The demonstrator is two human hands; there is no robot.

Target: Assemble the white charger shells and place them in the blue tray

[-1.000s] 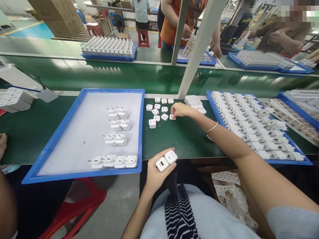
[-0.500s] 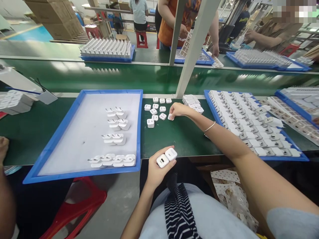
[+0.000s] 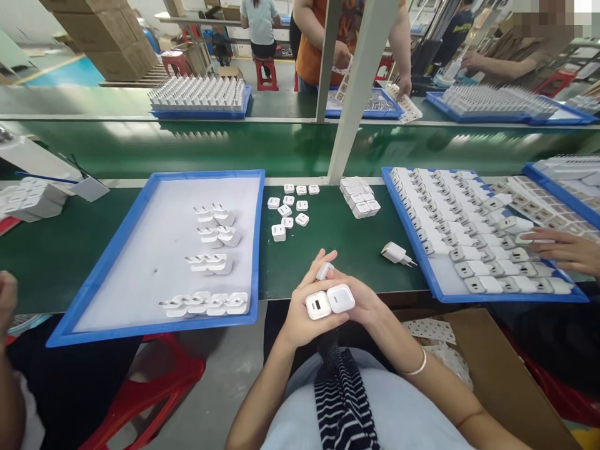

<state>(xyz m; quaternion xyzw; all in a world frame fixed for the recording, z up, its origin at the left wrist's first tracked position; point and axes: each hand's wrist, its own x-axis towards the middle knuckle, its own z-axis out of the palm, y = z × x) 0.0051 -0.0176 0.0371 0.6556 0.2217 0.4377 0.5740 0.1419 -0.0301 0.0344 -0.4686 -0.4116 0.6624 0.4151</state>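
Observation:
My left hand (image 3: 297, 315) is closed around two white wall chargers side by side, port ends up. One charger (image 3: 317, 305) shows a dark wide port; the other (image 3: 340, 299) has a small narrow slot. My right hand (image 3: 360, 297) is against the left, behind the chargers, with a small white block (image 3: 324, 270) at its fingertips; part of that grip is hidden. Several small white blocks with dark slots (image 3: 302, 205) lie loose on the green bench ahead. Right of them sits a packed group of similar blocks (image 3: 360, 197).
At left, a blue-rimmed tray (image 3: 126, 262) bears a few rows of chargers. Another blue tray (image 3: 427, 269) at right is filled with chargers, and a co-worker's hand (image 3: 562, 247) reaches over it. One charger (image 3: 395, 252) lies beside it. A metal post (image 3: 349, 119) rises ahead.
My right hand has come back from the loose blocks to my left hand, bringing a small white block. A charger now shows beside the right tray, and a co-worker's hand has appeared there.

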